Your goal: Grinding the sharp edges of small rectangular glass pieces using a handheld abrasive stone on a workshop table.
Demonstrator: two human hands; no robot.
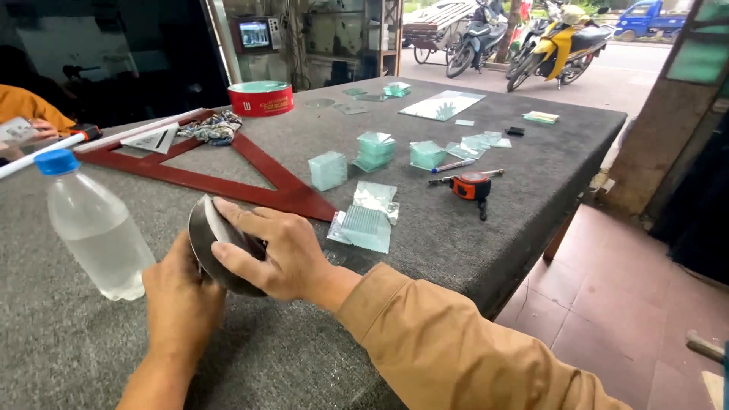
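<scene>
Both hands clamp a round glass disc (220, 247) held on edge above the grey table (456, 250) — the left hand (178, 292) behind it, the right hand (277, 254) with fingers spread over its face. A bottle (95, 228) stands at nine o'clock of the disc, just beside it. At one o'clock lies a red triangle (220, 182); at three o'clock, glass stacks (364, 224) — farther off, a tape measure (472, 186).

The right hand (273, 254) is bare, and a mustard-tan long sleeve (448, 342) of plain woven cloth covers the arm behind it, ending in a soft cuff at the wrist. The left hand (178, 296) is bare too, its forearm uncovered with no sleeve in view.
</scene>
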